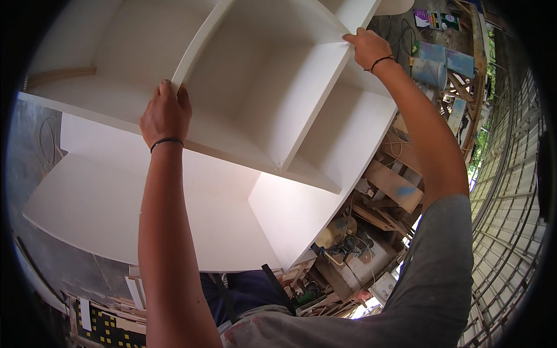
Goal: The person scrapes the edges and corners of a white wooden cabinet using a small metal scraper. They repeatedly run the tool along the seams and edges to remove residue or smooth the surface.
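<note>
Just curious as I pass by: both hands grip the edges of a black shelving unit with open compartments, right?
Not quite. The head view shows the left hand and right hand gripping panel edges of the shelving unit, but it is white, not black.

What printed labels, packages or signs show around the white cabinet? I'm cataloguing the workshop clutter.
Printed cards: top right, past the right hand; small flat rectangles in purple, green, white.
Pale blue containers: right of that wrist; boxy, blue with worn patches.
Black panel with yellow squares: bottom left, below the white cabinet that the left hand grips.
No screens.
</note>
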### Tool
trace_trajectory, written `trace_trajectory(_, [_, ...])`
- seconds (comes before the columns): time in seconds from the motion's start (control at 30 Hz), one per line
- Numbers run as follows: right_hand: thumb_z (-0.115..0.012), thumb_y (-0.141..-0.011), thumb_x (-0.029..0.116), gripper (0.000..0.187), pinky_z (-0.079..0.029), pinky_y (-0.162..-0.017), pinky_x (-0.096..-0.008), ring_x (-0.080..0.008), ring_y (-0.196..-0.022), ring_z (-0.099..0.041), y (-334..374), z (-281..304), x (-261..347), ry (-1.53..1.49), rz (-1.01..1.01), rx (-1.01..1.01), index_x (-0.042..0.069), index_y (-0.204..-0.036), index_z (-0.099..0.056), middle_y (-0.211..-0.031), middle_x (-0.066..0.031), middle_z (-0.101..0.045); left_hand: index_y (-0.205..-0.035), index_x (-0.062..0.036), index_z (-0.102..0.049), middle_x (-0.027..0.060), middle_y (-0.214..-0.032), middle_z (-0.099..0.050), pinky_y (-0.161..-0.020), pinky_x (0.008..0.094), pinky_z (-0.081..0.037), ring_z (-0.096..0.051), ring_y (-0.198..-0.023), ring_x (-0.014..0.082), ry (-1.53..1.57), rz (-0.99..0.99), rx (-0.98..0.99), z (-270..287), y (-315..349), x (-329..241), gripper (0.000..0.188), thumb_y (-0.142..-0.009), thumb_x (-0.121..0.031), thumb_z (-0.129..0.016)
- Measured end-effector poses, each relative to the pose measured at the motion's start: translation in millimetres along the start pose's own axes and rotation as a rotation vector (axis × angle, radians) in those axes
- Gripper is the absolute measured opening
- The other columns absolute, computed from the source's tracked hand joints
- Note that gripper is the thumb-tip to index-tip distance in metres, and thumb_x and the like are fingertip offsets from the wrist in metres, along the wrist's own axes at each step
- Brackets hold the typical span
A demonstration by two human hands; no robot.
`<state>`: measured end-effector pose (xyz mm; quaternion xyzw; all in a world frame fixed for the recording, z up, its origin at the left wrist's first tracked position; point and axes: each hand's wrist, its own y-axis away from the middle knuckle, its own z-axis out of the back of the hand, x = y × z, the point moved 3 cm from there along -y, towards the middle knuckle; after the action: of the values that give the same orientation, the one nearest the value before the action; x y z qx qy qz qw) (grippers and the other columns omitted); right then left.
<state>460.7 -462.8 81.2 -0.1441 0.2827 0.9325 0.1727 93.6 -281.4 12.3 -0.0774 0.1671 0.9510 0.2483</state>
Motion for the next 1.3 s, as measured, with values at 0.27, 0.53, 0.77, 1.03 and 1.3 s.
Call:
trace_trajectory(0.27, [-0.054,-0.083,0.003,0.036,-0.05,-0.083,-0.0371,-0.024,-0.096,-0.059,-18,-12,-4,0.22,0.241,-0.013,0.02,-0.112,-0.065,-0.1,-0.0073,-0.058,-0.112,-0.01,-0.056,0.0082,-0.108,-0.066,-0.074,0.0437,-0.053,-0.065,-0.091,0.0319,0.031,0.017,0.021,2,0,8,0.036,-0.094,-0.041,-0.05])
trace_trajectory(0.53, [-0.053,-0.079,0.001,0.036,-0.05,-0.079,-0.0419,-0.0299,-0.092,-0.061,9,-19,39,-0.05,0.237,0.088,0.016,-0.108,-0.067,-0.094,-0.0134,-0.059,-0.107,-0.0097,-0.056,0.0066,-0.102,-0.067,-0.072,0.0418,-0.054,-0.066,-0.089,0.0285,0.012,-0.019,-0.055,-3,1,5,0.034,-0.094,-0.04,-0.05])
trace_trajectory(0.77, [-0.056,-0.081,0.007,0.032,-0.05,-0.083,-0.0396,-0.0265,-0.093,-0.062,50,-1,105,-0.161,0.266,0.194,0.018,-0.108,-0.068,-0.1,-0.0106,-0.06,-0.106,-0.0101,-0.057,0.0041,-0.102,-0.067,-0.07,0.0401,-0.054,-0.066,-0.09,0.0256,-0.001,0.016,0.006,3,1,9,0.032,-0.095,-0.039,-0.05])
trace_trajectory(1.03, [-0.052,-0.085,0.006,0.036,-0.05,-0.081,-0.0375,-0.0254,-0.094,-0.062,-25,-7,0,0.289,0.221,0.099,0.021,-0.116,-0.065,-0.103,-0.0089,-0.061,-0.108,-0.0101,-0.056,0.0077,-0.106,-0.066,-0.073,0.0442,-0.053,-0.065,-0.091,0.0314,0.022,0.018,0.029,2,0,7,0.035,-0.095,-0.042,-0.048])
trace_trajectory(1.3, [-0.055,-0.079,0.006,0.041,-0.05,-0.085,-0.0412,-0.029,-0.099,-0.061,23,-4,74,-0.041,0.315,0.32,0.018,-0.116,-0.065,-0.107,-0.0131,-0.06,-0.1,-0.0101,-0.056,0.0045,-0.099,-0.067,-0.067,0.0411,-0.053,-0.066,-0.086,0.0267,0.005,-0.015,-0.049,1,1,2,0.03,-0.095,-0.039,-0.05])
